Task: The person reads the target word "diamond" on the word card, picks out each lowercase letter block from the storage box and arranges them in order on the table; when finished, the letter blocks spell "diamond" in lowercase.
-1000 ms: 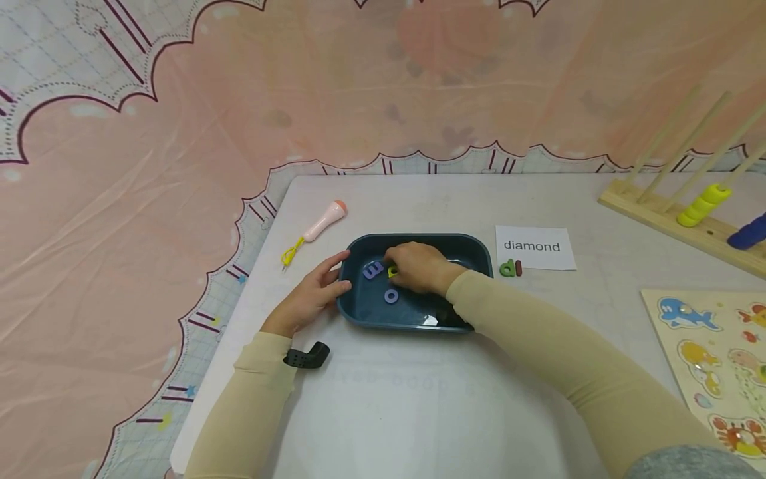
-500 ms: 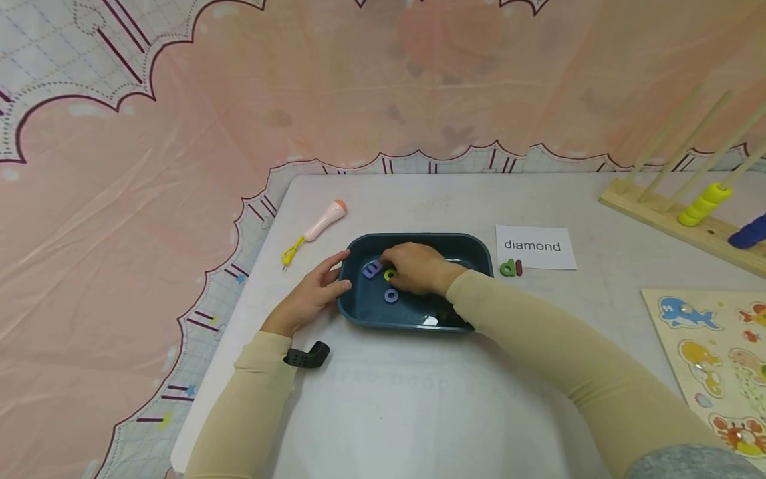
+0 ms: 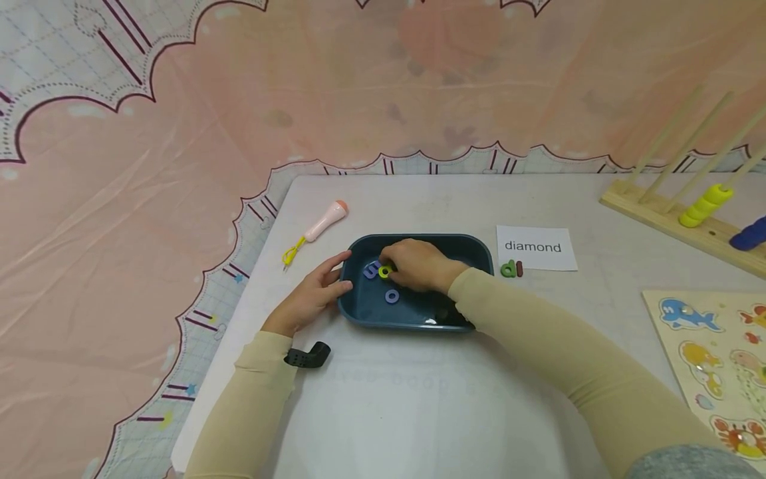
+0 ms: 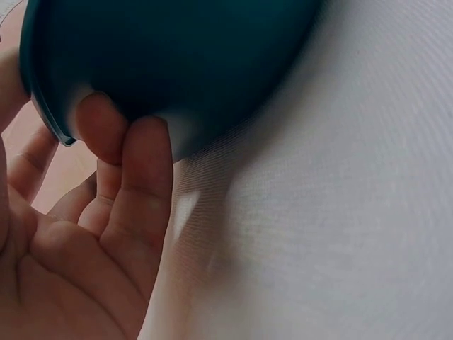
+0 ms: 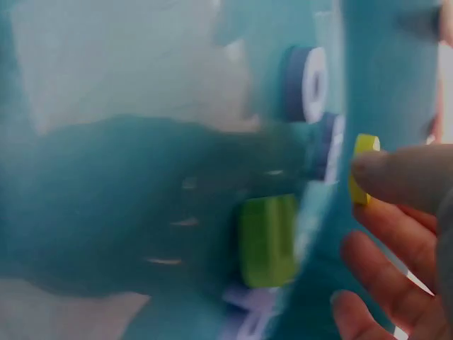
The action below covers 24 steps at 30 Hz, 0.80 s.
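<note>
A dark teal tray [image 3: 365, 307] lies on the white table. My left hand [image 3: 308, 301] holds its left end by the rim; in the left wrist view, bent fingertips [image 4: 147, 152] press the outer wall. Inside the tray, my right hand [image 3: 421, 266] pinches a small yellow letter [image 5: 363, 170] between thumb and index finger, seen edge-on in the right wrist view. Beside it lie a purple letter m [image 3: 370, 269] and a blue-purple letter o [image 3: 391, 296]. The right wrist view also shows a green letter [image 5: 267, 241] and a purple letter [image 5: 248, 315], largely hidden from above.
Right of the tray, a white card [image 3: 535, 247] reads "diamond", with a green d [image 3: 508, 269] and dark red letter [image 3: 519, 269] at its lower left. A pink-handled tool [image 3: 325, 221] lies behind left. A wooden peg stand [image 3: 676, 216] and animal puzzle board [image 3: 676, 346] are right.
Inside the tray, my right hand has shifted slightly left, and the yellow letter has moved left with it, closer to the m. My left hand stays at the tray's left end.
</note>
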{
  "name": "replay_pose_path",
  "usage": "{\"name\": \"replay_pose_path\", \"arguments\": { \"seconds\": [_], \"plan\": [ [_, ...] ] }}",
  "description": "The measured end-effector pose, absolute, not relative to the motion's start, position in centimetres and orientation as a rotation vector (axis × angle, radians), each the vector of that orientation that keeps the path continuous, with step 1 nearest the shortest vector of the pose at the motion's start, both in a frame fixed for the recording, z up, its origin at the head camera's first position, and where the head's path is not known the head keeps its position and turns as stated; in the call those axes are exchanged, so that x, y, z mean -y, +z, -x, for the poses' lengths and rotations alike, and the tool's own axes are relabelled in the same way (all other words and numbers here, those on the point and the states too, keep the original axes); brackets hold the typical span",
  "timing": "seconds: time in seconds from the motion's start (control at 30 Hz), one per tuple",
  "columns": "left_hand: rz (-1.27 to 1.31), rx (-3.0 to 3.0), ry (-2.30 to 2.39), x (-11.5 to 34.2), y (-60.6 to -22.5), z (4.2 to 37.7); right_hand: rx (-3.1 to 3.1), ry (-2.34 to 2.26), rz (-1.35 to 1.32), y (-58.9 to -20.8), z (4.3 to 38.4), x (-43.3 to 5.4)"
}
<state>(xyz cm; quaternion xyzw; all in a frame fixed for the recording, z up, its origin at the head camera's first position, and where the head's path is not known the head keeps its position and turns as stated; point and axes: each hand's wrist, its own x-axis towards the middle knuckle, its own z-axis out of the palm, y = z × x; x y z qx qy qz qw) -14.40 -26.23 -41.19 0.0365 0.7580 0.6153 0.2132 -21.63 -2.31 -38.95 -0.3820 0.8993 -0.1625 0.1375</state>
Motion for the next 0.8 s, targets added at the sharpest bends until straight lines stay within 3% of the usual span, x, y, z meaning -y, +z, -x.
{"name": "replay_pose_path", "arguments": {
  "seconds": [0.3,0.8],
  "plan": [
    [-0.092,-2.115,1.699,26.1,-41.3,14.5,-2.645,-0.439,1.166,-35.3,20.8,1.0],
    [-0.103,-2.171,1.652,26.1,-41.1,14.4,-2.796,-0.51,1.034,-31.3,19.7,-6.9]
  ]
}}
